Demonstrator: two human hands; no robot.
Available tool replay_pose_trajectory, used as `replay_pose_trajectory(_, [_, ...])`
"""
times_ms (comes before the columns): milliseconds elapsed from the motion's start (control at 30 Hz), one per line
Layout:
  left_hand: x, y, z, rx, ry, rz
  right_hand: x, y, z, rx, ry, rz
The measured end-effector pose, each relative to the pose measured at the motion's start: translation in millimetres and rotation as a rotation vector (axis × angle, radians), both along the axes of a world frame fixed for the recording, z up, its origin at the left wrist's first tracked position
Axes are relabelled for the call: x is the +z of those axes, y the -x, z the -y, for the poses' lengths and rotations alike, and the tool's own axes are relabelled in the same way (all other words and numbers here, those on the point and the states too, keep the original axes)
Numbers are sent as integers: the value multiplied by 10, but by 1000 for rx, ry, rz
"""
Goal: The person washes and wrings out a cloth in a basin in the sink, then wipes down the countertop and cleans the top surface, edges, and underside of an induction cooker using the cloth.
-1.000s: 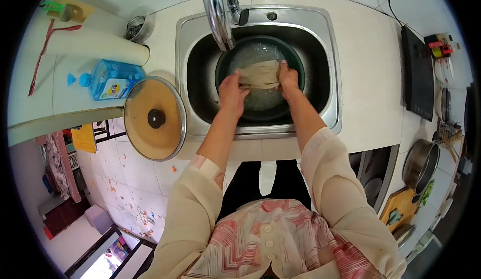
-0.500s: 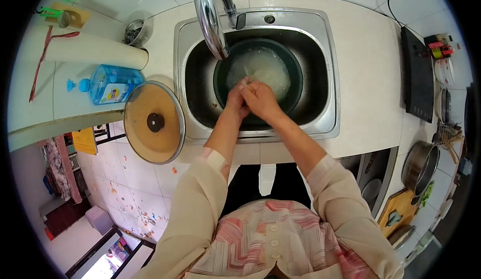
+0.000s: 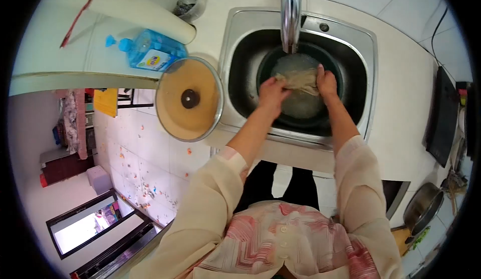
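A wet beige cloth (image 3: 300, 81) is stretched between my two hands above a dark green basin (image 3: 268, 64) of cloudy water (image 3: 303, 104). My left hand (image 3: 273, 93) is closed on the cloth's left end. At its right end my right hand (image 3: 326, 82) grips it, thumb upward. The basin sits inside a stainless steel sink (image 3: 372, 68). Over its far side hangs the chrome faucet (image 3: 290, 16), close above the cloth.
Left of the sink, a glass lid (image 3: 173, 98) with a dark knob leans at the counter edge. Behind it are a blue detergent bottle (image 3: 153, 51) and a small bowl (image 3: 189, 9). A black cooktop (image 3: 441, 118) and a steel pot (image 3: 423, 209) are on the right.
My hands, pressed together over the basin earlier, have moved apart, and the cloth is now spread between them. The view has turned, so the sink appears farther right.
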State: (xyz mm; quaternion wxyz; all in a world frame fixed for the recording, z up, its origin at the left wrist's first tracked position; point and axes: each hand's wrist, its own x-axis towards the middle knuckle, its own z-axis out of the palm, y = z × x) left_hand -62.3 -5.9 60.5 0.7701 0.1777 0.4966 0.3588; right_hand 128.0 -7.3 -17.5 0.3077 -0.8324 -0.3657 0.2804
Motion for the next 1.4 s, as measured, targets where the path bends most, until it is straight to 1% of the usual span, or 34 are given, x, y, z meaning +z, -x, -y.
replay_pose_trajectory(33, [-71,59,-63,37,-3,-46,288,110,-52,-298,279,-360])
replay_pose_trajectory(100, [-132,87,-57,71,4,-75,27,306,193,168,76,120])
replay_pose_trajectory(133, [-105,102,-32,106,32,-126,56,349,264,172,82,133])
replay_pose_trajectory(200, [-135,167,-13,152,59,-176,112,436,330,672,71,142])
replay_pose_trajectory(233, [-221,231,13,66,61,-133,94,379,339,685,72,144])
replay_pose_trajectory(267, [-296,269,26,-24,58,-87,106,257,331,609,231,178])
replay_pose_trajectory(300, [-252,244,54,-16,52,-77,146,175,309,526,385,217])
replay_pose_trajectory(333, [-205,187,103,-40,77,-116,177,148,298,530,379,232])
replay_pose_trajectory(400, [-66,51,119,-56,93,-135,278,84,325,623,159,199])
replay_pose_trajectory(433, [19,-19,124,-94,144,-184,626,167,305,583,140,29])
replay_pose_trajectory(467, [114,-74,137,-134,194,-233,845,188,320,592,141,49])
replay_pose_trajectory(500, [183,-110,123,-125,185,-214,1030,193,327,642,58,-154])
replay_pose_trajectory(533, [255,-144,101,-152,191,-107,1215,189,345,687,-25,-358])
replay_pose_trajectory(567, [337,-177,88,-184,193,-1,1418,184,384,692,-29,-337])
replay_pose_trajectory(633, [344,-246,69,-161,153,11,1767,174,484,586,-144,-619])
replay_pose_trajectory(667, [336,-284,65,-138,129,8,1780,158,548,584,-156,-600])
replay_pose_trajectory(733, [506,-337,69,-92,93,49,1598,110,617,113,-327,-839])
replay_pose_trajectory(767, [587,-362,83,-40,79,77,1518,134,660,23,-386,-916])
replay_pose_trajectory(800, [703,-400,104,-55,65,85,1327,154,691,-39,-485,-1042])
replay_pose_trajectory(833, [844,-435,136,-48,45,134,1227,211,698,-162,-508,-1184])
replay_pose_trajectory(900, [921,-455,196,-59,18,186,1237,345,706,-339,-559,-1407])
replay_pose_trajectory(933, [880,-421,206,-132,-85,141,1271,374,699,-393,-595,-1485])
replay_pose_trajectory(967, [843,-408,211,-220,-191,103,1177,359,660,-381,-616,-1491])
replay_pose_trajectory(1000, [852,-375,223,-217,-202,100,1385,386,673,-372,-627,-1469])
replay_pose_trajectory(1067, [751,-196,160,-268,-255,149,1351,422,588,-263,-666,-1356])
replay_pose_trajectory(1100, [715,-115,136,-278,-204,102,1233,499,500,-249,-787,-1137])
replay_pose_trajectory(1133, [706,-117,111,-252,-145,133,1543,549,516,-237,-687,-1045])
replay_pose_trajectory(1200, [1028,-43,110,-341,-57,246,1610,598,394,-116,-723,-1030])
replay_pose_trajectory(1233, [1023,1,17,-438,29,342,1712,593,354,-82,-661,-1021])
replay_pose_trajectory(1267, [1239,-19,60,-488,-1,346,1811,602,303,-46,-591,-1017])
replay_pose_trajectory(1300, [1409,0,81,-550,-43,322,1854,605,245,-65,-613,-1007])
replay_pose_trajectory(1333, [1504,-16,91,-611,-88,298,1894,588,201,38,-639,-1035])
replay_pose_trajectory(1367, [1473,-6,9,-636,-89,300,1912,577,179,141,-656,-1061])
replay_pose_trajectory(1400, [1416,40,-129,-787,-172,218,1954,560,179,123,-669,-1053])
